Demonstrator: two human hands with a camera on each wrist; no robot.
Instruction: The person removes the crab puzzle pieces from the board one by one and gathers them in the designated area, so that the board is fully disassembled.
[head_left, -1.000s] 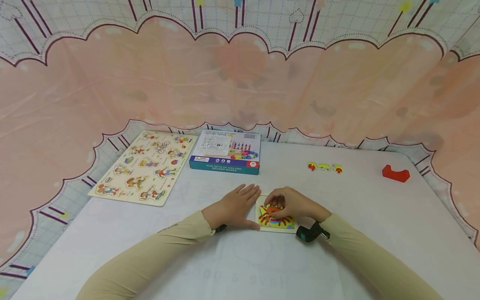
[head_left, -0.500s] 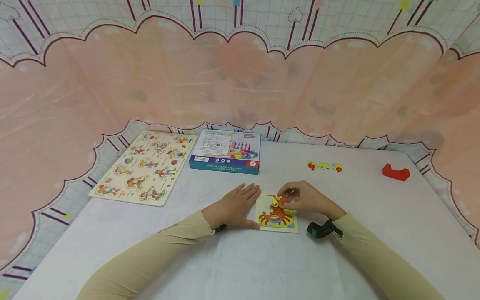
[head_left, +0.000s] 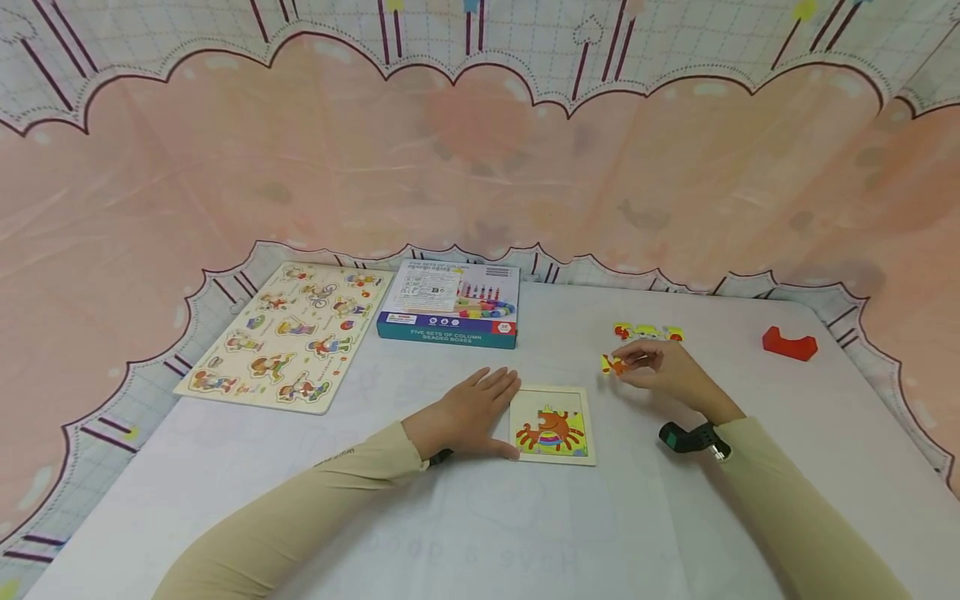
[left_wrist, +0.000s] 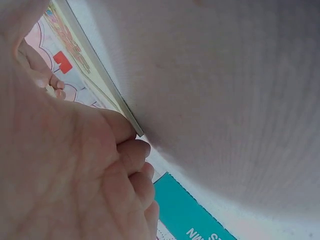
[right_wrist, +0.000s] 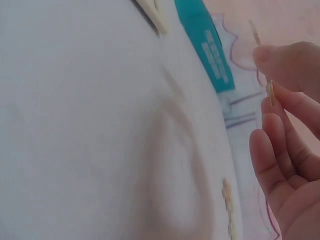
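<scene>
A small wooden puzzle board point(head_left: 552, 460) with a pale frame lies in front of the person, an orange crab with a rainbow belly partly filling its recess. Along its left edge rests the left hand point(head_left: 468, 417), fingers straight and thumb spread near the lower corner. In the left wrist view the fingertips meet the edge of the board point(left_wrist: 102, 75). To the right of the board, the right hand point(head_left: 660, 371) pinches a yellow and orange puzzle piece point(head_left: 611, 365) between thumb and fingers. The right wrist view shows that piece point(right_wrist: 271, 92) edge-on, raised above the table.
Beyond the right hand lies a row of yellow and red puzzle pieces point(head_left: 649, 332). A red notched block point(head_left: 790, 343) sits farther right. At the back left are a boxed bead set point(head_left: 448, 304) and a large picture board point(head_left: 288, 337). A patterned curtain point(head_left: 480, 167) hangs behind.
The right hand has lifted a puzzle piece out of the board and carried it right, toward the loose pieces. The upper part of the board's recess is now bare. The left hand stays put.
</scene>
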